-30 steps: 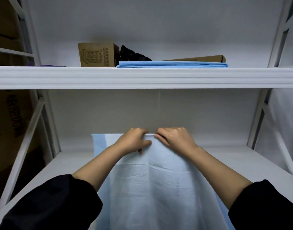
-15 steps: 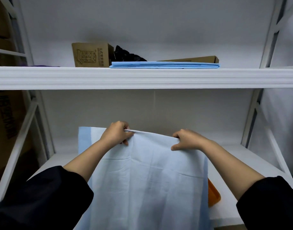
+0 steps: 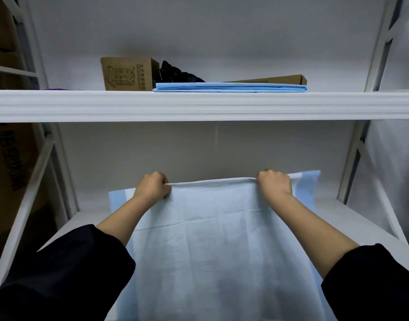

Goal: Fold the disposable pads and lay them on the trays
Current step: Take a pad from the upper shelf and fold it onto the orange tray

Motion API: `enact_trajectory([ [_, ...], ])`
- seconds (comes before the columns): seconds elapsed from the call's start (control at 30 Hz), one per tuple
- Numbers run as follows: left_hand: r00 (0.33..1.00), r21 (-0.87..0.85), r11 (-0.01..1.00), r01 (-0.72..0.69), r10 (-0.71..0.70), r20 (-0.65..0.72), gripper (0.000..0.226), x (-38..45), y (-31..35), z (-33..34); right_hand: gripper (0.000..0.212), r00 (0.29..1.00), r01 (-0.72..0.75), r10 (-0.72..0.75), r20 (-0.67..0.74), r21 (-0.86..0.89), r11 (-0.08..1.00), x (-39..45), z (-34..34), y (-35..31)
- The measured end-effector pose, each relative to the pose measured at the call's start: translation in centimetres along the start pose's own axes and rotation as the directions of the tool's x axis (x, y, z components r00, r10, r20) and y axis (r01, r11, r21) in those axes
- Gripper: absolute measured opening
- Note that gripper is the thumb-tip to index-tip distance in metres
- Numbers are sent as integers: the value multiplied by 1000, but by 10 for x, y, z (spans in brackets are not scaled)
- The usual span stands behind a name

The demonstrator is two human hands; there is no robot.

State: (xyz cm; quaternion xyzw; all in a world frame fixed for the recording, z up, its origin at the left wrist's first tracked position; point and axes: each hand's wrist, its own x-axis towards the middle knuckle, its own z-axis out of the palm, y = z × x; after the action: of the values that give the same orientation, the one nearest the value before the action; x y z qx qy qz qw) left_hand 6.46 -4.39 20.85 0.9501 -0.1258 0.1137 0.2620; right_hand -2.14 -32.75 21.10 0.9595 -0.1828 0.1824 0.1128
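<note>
Both hands clench the far folded edge of a pale blue disposable pad (image 3: 212, 239): the left hand (image 3: 152, 189) at 10 o'clock, the right hand (image 3: 275, 185) at 2 o'clock, the edge taut between them. This pad lies spread on the lower white shelf (image 3: 360, 228). At 12 o'clock, on the upper shelf (image 3: 198, 104), a folded blue pad (image 3: 229, 87) lies before a cardboard box (image 3: 127, 74).

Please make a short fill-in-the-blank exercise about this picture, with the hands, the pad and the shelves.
1. Both hands grip the far edge of the pale ____ pad.
2. The left hand and the right hand are held ____, not touching.
3. A folded blue pad lies on the ____ shelf.
4. Left of it stands a brown ____ box.

Missing words: blue; apart; upper; cardboard
</note>
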Motion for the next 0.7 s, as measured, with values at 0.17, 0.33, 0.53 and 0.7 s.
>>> enact_trajectory([
  [0.17, 988, -308, 946, 102, -133, -82, 10, -4, -9, 14, 24, 978, -192, 198, 72, 695, 693, 0, 25, 4],
  [0.33, 961, -275, 961, 5, -81, -265, 15, -1, -16, 25, 19, 956, -79, 277, -96, 826, 558, -2, 44, 3],
  [0.53, 948, -214, 972, -96, 24, -318, 34, 28, -27, 56, 31, 951, 26, 243, -191, 832, 554, 26, 71, -3],
  [0.7, 974, -205, 975, -81, 34, -223, 52, 50, -35, 88, 32, 973, 15, 166, -158, 767, 641, 57, 103, -5],
])
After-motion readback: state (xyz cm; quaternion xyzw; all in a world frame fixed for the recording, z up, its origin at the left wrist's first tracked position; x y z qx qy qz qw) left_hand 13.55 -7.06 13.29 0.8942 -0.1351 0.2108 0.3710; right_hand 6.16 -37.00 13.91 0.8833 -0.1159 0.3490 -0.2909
